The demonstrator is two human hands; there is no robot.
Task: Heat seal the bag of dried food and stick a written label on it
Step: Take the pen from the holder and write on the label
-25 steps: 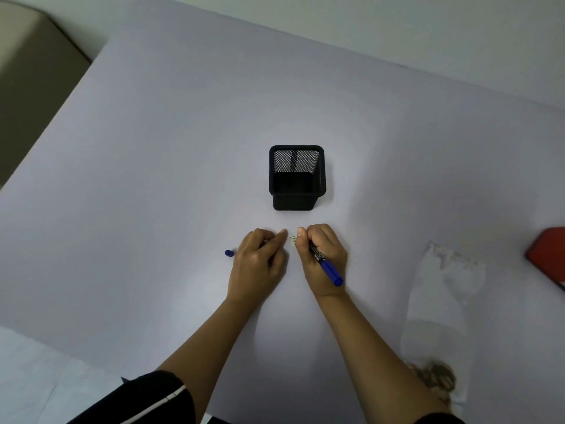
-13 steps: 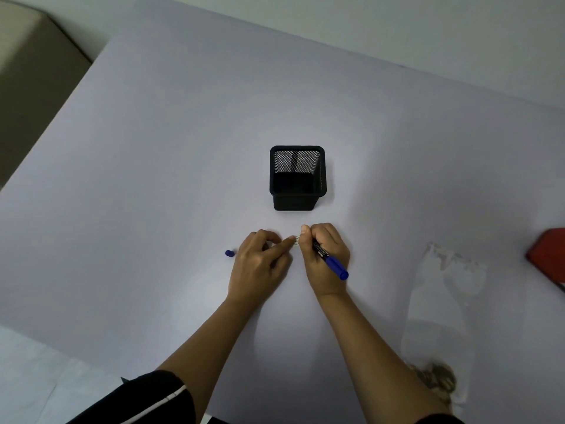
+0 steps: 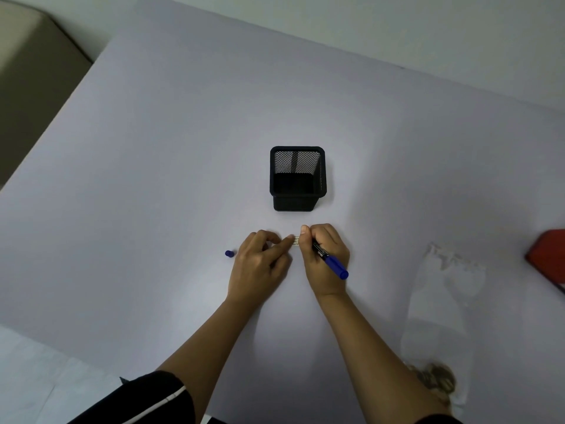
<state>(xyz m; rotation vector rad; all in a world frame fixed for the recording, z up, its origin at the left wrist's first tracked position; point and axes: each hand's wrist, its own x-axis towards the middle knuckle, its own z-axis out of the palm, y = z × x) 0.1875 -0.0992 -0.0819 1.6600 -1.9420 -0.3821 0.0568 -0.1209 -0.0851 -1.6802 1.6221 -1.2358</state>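
We find almost nothing legible. The pen [image 3: 328,259], just in front of the black mesh pen holder [image 3: 297,179], carries a short white imprint on its dark barrel, but we cannot make out the letters. Beside it, also just in front of the holder, the small label [image 3: 296,241] shows faint marks too small for us to read.

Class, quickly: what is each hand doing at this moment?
Left hand: fingertips pressed on the small label, holding it to the table.
Right hand: closed around the blue pen, tip hidden at the label.
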